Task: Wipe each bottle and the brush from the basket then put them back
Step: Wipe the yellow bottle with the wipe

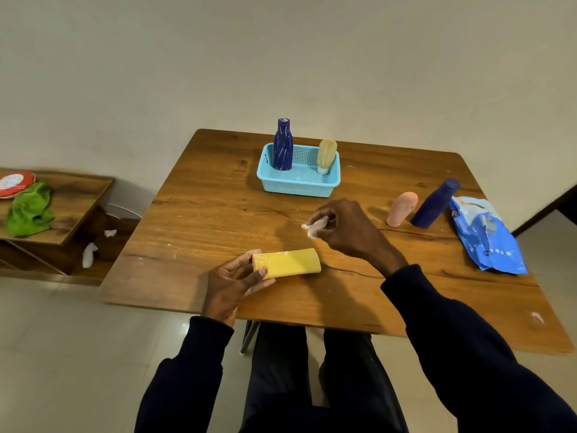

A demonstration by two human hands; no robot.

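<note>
head camera: the left hand (232,285) grips one end of a flat yellow plastic bottle (287,263), turned on its side over the near part of the wooden table (193,220). just beyond it, the right hand (346,226) pinches a crumpled white wipe (317,226) in curled fingers. far side, a light blue plastic mesh basket (299,179) holds an upright dark blue patterned bottle (283,145) and a cream-bristled brush (326,156). on the right stand a pink bottle (401,209) and a plain dark blue bottle (435,204).

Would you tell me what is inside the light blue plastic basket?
A dark blue streaked bottle and a pale yellow brush stand upright inside; the basket floor behind them is hidden.
</note>
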